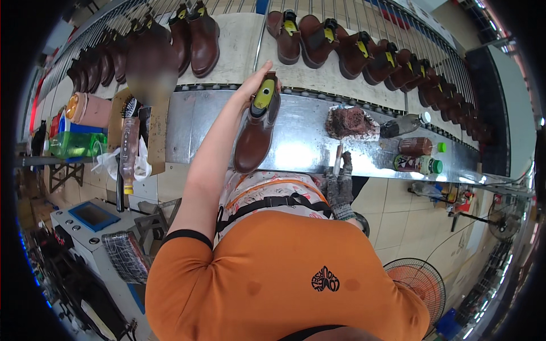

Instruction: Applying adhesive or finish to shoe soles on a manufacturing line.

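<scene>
Brown boot held by its far end above the desk

A single brown boot (pixel 254 143) is held over the metal desk (pixel 301 133), its toe pointed toward the near edge and its yellow-green lining piece (pixel 263 98) turned upward at the far end. Whether the sole is supported by the desk cannot be told.

A moderate weight is to be expected, carried mostly low in the sole. The foot part is probably stiff, while more give is likely in the shaft. The glossy toe may be slippery and easily scuffed, so a hold is best taken at the shaft or behind the heel.

The far end of the boot is grasped by the fingers of the left hand (pixel 252 86), which are wrapped around the shaft from the left and far side; the toe is left untouched, nearer than the fingers.

The right hand (pixel 340 190), covered by a grey glove, is placed to the right, well apart from the boot. A pale stick-like thing (pixel 338 159) is seen beside its fingers, but whether it is gripped cannot be told.
</scene>
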`<action>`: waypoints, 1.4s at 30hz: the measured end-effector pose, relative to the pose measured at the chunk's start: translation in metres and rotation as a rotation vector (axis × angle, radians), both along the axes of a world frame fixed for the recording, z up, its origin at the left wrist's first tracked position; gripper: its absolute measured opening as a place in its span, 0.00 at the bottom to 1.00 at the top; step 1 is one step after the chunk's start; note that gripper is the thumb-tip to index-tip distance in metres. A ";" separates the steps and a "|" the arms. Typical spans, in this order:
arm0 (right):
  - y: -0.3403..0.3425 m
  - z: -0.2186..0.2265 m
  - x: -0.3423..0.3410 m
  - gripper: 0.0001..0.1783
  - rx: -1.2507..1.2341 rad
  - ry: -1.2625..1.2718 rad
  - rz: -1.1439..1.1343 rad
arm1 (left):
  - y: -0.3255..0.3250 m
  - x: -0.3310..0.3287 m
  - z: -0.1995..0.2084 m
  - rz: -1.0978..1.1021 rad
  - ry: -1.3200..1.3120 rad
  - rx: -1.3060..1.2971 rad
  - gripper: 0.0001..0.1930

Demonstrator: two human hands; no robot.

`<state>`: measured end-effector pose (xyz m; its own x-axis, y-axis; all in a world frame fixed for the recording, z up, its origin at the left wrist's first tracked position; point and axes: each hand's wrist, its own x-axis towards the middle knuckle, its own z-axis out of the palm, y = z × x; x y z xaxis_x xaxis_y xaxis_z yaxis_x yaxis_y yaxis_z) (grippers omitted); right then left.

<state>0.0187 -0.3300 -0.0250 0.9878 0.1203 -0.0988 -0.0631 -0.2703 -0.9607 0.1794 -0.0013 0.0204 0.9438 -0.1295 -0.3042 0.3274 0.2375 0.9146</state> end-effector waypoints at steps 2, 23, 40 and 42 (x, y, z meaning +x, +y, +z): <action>0.006 0.016 0.007 0.41 0.658 0.206 -0.235 | -0.001 -0.005 0.006 -0.019 -0.082 0.000 0.34; -0.009 0.069 0.030 0.11 0.276 0.220 -0.140 | 0.001 -0.078 0.088 -0.183 -0.813 -0.233 0.21; 0.039 0.216 0.072 0.15 -0.463 -0.582 0.669 | -0.011 -0.076 0.091 -0.277 -0.828 -0.273 0.21; 0.041 0.218 0.073 0.15 -0.457 -0.574 0.682 | -0.011 -0.076 0.091 -0.286 -0.828 -0.273 0.21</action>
